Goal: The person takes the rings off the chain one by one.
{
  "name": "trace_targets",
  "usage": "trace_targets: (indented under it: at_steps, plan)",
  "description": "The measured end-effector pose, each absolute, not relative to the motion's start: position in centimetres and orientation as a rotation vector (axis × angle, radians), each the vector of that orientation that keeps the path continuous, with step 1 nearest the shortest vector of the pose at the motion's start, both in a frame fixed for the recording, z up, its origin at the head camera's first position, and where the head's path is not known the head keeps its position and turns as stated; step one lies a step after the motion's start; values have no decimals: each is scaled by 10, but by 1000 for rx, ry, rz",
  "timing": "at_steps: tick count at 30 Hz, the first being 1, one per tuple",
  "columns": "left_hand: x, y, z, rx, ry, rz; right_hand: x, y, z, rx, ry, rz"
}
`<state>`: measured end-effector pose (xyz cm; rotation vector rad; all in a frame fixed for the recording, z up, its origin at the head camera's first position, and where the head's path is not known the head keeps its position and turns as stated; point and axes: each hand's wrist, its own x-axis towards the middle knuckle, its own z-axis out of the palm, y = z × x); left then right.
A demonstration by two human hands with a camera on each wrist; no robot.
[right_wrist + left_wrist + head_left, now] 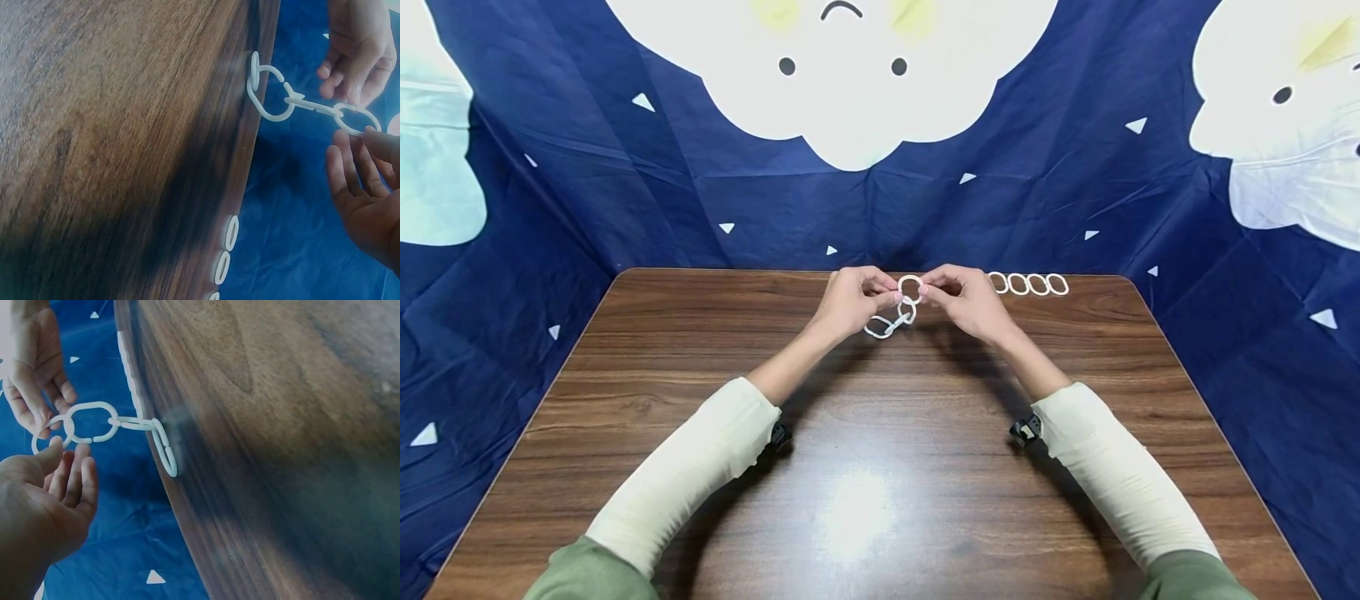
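Above the table's far edge, a white plastic chain link (911, 277) is pinched from both sides by my two hands. My left hand (848, 298) grips its left side with thumb and fingers; my right hand (967, 302) grips its right side. From this link hangs a short chain of similar links. The second link (90, 405) shows a small gap in its side in the left wrist view. Below it comes a third link (134, 419). The end link (167, 461) reaches down at the table's edge.
Several loose white links (1048, 284) lie in a row along the far edge of the brown wooden table (880, 417), right of my right hand. Behind that edge hangs a dark blue cloth (760, 200) with white cloud shapes; it also runs along both sides.
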<state>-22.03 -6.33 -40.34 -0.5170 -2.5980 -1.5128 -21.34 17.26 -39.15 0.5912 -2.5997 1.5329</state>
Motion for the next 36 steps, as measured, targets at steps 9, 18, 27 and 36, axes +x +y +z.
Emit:
trace_targets:
  at_steps: [9, 18, 27, 36]
  plan:
    - [-214, -63, -409, -512, -2629, -1462, -215, 173, -390, 592, -2598, 1541]
    - [-207, -52, -414, -466, -2646, -1459, -215, 171, -388, 594, -2600, 1524]
    - [-206, -45, -418, -424, -2677, -1403, -213, 167, -385, 582, -2613, 1522]
    - [-209, -52, -417, -479, -2631, -1405, -214, 167, -387, 571, -2592, 1546]
